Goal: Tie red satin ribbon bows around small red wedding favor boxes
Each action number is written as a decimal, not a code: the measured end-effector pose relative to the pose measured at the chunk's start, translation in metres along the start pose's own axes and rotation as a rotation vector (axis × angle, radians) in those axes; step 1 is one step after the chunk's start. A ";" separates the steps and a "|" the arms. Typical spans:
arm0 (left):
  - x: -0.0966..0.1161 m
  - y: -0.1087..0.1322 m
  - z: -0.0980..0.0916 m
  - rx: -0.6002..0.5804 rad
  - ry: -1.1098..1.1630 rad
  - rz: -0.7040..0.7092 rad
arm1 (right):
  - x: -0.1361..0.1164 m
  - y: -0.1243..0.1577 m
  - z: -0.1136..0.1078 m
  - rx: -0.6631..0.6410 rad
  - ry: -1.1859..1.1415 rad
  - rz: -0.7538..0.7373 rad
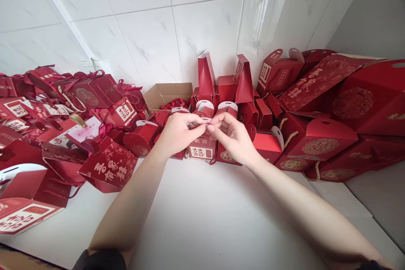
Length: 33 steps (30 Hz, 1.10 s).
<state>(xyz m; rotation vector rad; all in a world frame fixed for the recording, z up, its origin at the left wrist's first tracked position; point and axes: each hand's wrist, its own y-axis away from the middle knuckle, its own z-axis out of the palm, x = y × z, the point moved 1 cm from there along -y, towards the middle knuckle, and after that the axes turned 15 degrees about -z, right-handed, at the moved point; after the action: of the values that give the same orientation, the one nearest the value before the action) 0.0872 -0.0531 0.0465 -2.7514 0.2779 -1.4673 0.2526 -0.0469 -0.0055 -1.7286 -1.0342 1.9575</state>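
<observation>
A small red gift box (202,152) with a white double-happiness label stands at the front of a row of similar boxes. At its top, my left hand (182,130) is closed in a pinch, thumb against fingers. My right hand (232,136) pinches the same spot from the other side, so the fingertips of both hands meet. Those fingers hide most of the box's upper flaps, and the exact part between them is hard to make out. A dark red cord hangs by the box's lower right corner.
Red gift boxes with ribbons and cords (109,164) crowd the left. Larger boxes with twisted gold handles (319,139) are stacked at right. Behind stand an open cardboard carton (171,90) with red ribbon inside, and a tiled wall (209,29). A white tabletop (196,215) lies in front.
</observation>
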 end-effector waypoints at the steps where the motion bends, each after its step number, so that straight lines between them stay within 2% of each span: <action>1: -0.001 0.000 0.001 0.021 -0.021 0.017 | 0.001 0.000 0.000 0.008 0.003 -0.007; 15: -0.001 0.000 0.005 0.098 -0.078 0.093 | 0.006 0.001 0.000 -0.015 -0.030 -0.036; 22: -0.004 -0.004 0.005 0.064 -0.033 0.061 | 0.006 0.001 0.000 -0.028 0.003 -0.049; 25: -0.005 -0.004 0.003 0.099 -0.091 0.074 | 0.003 0.002 -0.001 -0.032 0.185 -0.086; 28: -0.003 -0.002 0.001 0.134 -0.192 0.090 | 0.001 0.002 -0.004 -0.049 0.429 -0.227; 33: -0.003 0.001 0.000 0.109 -0.364 0.073 | 0.008 0.002 -0.006 -0.192 0.714 -0.389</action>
<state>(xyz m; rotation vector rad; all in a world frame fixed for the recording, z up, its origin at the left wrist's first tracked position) 0.0860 -0.0540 0.0441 -2.8125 0.2755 -0.9101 0.2572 -0.0414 -0.0129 -1.9158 -1.1737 0.9133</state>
